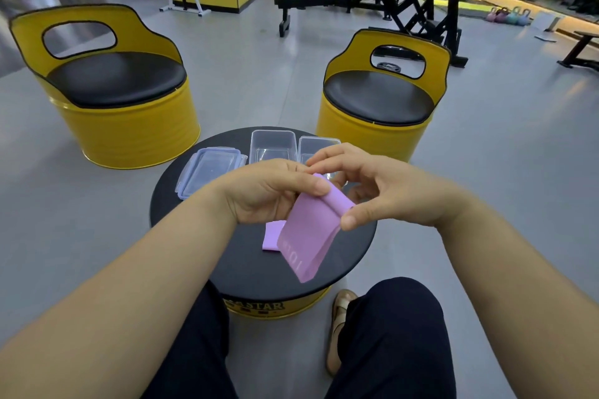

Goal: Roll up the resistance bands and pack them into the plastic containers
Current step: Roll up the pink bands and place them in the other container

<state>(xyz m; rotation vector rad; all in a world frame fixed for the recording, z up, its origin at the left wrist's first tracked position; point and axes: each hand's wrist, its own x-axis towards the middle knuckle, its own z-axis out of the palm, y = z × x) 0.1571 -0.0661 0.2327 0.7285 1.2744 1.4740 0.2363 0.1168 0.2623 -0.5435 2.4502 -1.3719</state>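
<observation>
Both hands are up over the table [194,214], working one purple band [308,243] btwn them. L hand [269,194] grips the rolled part, thumb pressed on the roll's near face, fingers curled behind it. R hand [372,191] pinches the roll's other end: thumb low on the near corner, fingers arched over the top. Neither hand is free.

Key relation: the roll lies slantwise btwn the two hands, long axis running from far-left to near-right. The unrolled tail hangs off it, down and toward the person, printed end lowest, just above the tabletop. So more rolling means turning the roll down along that tail, w/ both thumbs keeping the edges square.

Judging by the tail's length, roughly half is wound; step in hand is rolling, not packing yet.

A second purple band [274,236] lies flat on the table under the hands, untouched. Two clear tubs sit at the far edge, beyond the hands: left tub [256,146] and right tub [334,141], both open and, as far as shows, w/ nothing inside. A lid [210,168] rests left of them. R hand is nearer the right tub; the left tub is about straight ahead of both
</observation>
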